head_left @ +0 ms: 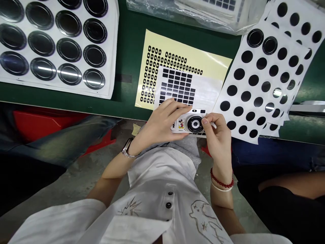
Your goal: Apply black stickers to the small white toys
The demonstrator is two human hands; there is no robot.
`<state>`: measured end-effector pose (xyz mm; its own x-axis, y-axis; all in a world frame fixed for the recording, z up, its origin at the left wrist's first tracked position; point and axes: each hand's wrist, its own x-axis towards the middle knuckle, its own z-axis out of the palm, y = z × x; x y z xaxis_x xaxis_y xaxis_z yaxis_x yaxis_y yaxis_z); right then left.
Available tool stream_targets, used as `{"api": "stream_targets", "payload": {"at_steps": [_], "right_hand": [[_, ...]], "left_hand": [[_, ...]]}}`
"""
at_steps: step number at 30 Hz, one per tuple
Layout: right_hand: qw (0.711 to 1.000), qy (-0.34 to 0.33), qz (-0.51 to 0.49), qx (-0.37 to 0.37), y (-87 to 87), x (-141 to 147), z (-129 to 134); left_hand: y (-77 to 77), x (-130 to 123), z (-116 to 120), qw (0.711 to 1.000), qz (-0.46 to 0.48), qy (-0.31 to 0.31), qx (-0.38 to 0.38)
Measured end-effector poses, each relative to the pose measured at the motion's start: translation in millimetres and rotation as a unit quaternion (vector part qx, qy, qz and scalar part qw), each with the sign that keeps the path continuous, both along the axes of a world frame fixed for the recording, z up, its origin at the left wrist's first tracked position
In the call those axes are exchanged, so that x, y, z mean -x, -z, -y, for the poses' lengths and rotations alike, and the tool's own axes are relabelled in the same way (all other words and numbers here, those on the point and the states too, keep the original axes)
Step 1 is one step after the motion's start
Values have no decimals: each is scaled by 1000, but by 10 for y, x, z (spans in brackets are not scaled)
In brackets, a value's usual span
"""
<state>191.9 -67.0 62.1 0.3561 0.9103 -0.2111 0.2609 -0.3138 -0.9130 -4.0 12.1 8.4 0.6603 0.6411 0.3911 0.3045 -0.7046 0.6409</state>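
A small white camera (181, 126) with a cartoon mouse on its front is held over the table's near edge, its lens facing up. My left hand (166, 120) grips its left end, fingers along the top and thumb below. At the other end, my right hand (217, 130) is closed, with thumb and forefinger pressed at the rim of the black round lens face (195, 124). Whether a separate sticker is between those fingertips is hidden. Just beyond the camera lies a white sheet of black rectangular stickers (177, 84), overlapping a yellowish sheet of small black stickers (188, 44).
Large round black stickers fill a white sheet (111, 67) at the left. Several sheets of black discs (254, 112) overlap on the right. A clear plastic bag (157, 8) lies at the back of the green table (129, 47). People's legs flank me, near a red stool (38, 127).
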Motion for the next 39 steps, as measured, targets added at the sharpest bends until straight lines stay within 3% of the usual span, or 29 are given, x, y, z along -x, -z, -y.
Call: {"api": "stream_targets", "payload": {"at_steps": [16,23,29,34,39], "right_hand": [[994,7,103,-25,-95,143,48],[997,25,73,-11,-28,134,44],[1000,-6,-9,10,23,7,71],[997,14,-64,31,22,-16,99],[1000,19,-17,-7,26,63,76]], "left_hand": [[-4,-15,30,1000,-6,-10,-3],[-8,-20,23,1000,0,-5,-6],[-2,-15,25,1000,-2,-6,2],[7,-5,24,1000,-8,-3,9],[6,-11,21,1000,-3,-3,4]]}}
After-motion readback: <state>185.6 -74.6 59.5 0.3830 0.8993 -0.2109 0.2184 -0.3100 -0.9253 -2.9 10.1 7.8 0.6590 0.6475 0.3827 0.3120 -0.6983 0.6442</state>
